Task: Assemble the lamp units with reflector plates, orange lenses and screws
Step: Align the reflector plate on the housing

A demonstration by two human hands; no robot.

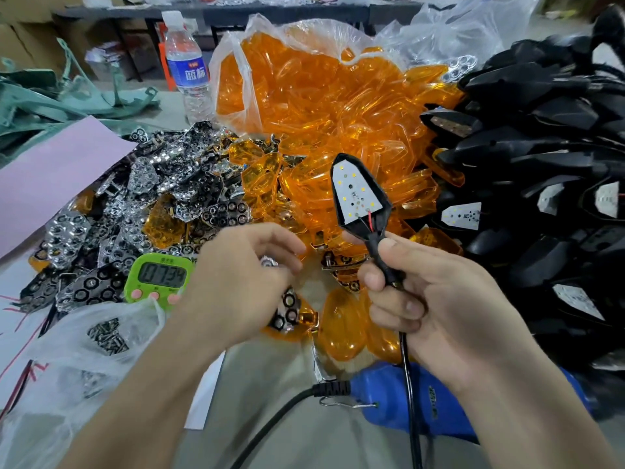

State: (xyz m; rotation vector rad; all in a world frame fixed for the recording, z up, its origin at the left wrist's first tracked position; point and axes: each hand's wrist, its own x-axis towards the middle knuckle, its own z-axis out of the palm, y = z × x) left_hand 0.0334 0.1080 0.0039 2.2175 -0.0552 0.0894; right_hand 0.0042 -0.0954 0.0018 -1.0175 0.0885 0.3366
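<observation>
Right hand (433, 292) grips the black stem of a lamp unit (360, 194), thumb and fingers curled round it. It holds the unit upright above the middle of the worktop (270, 384), with the open face and its white LED board turned toward the camera. A red and a black wire run from the board into the stem, and the unit's black cable hangs below the fist. Left hand (236, 286) is just beside it, slightly blurred. Its fingers are curled and pinch a chrome reflector plate (269, 262), of which only an edge shows at the fingertips. A heap of reflector plates (152, 204) covers the left-centre of the worktop. A clear bag of orange lenses (321, 96) spills from the far middle toward the hands. A pile of black lamp housings (541, 164) lines the right edge. A green digital timer (157, 277) reading 07:34 sits just left of the left hand. A thin plastic bag of screws (108, 336) lies near the left front corner. A blue electric screwdriver (406, 401) lies at the near edge under the right wrist. A water bottle (186, 62) stands at the far left.
</observation>
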